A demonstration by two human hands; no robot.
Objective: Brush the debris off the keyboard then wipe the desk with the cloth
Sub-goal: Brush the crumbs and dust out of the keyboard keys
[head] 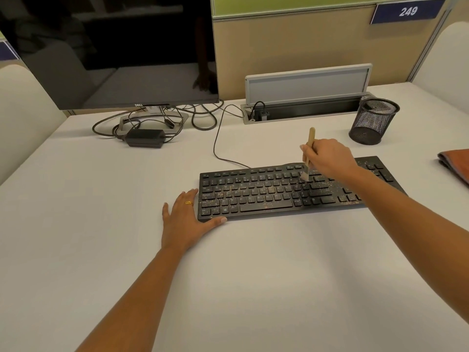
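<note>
Soft warm overhead light, faint shadows, sharp centre, wide-angle bending at edges

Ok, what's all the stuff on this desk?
keyboard: one, black, speckled brown, desk middle
brush: one, wooden handle, bristles on the keys
cloth: one, orange, desk's right edge
mesh cup: one, black, back right
monitor: one, black, back left
power adapter: one, black, below monitor
cable box: one, grey, lid up, back
desk: one, white
hands: two; left hand flat at keyboard's corner, right hand gripping brush
</note>
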